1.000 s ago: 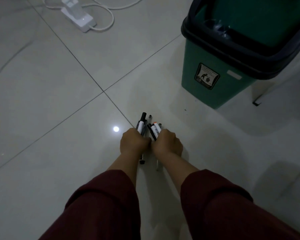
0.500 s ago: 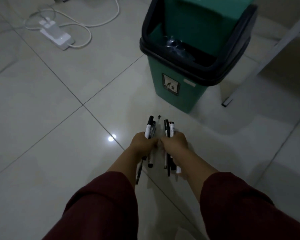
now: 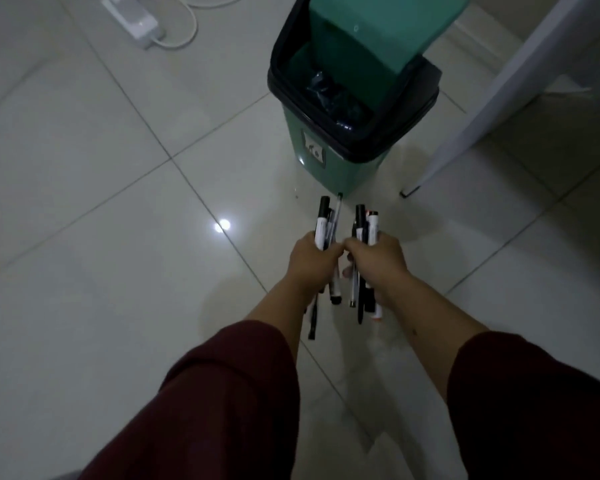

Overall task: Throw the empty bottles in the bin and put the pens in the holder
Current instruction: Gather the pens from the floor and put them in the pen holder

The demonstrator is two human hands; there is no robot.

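Observation:
My left hand (image 3: 309,263) grips a bunch of pens and a black-capped marker (image 3: 323,220), held off the tiled floor. My right hand (image 3: 378,261) grips a second bunch of pens and markers (image 3: 366,223), one with an orange tip. The two fists touch each other. Ahead stands a green bin (image 3: 329,157) with a black rim and a tilted green swing lid (image 3: 378,39). Crumpled clear bottles (image 3: 329,95) lie inside the bin's opening. No pen holder is in view.
A white power strip (image 3: 132,15) with a looped white cable lies on the floor at the far left. A white table leg (image 3: 482,109) slants down to the right of the bin. Pale glossy tiles cover the floor.
Both hands have lifted the pens off the floor and the two bunches have drawn slightly apart. The view has risen and shifted, so the bin now sits nearer the middle.

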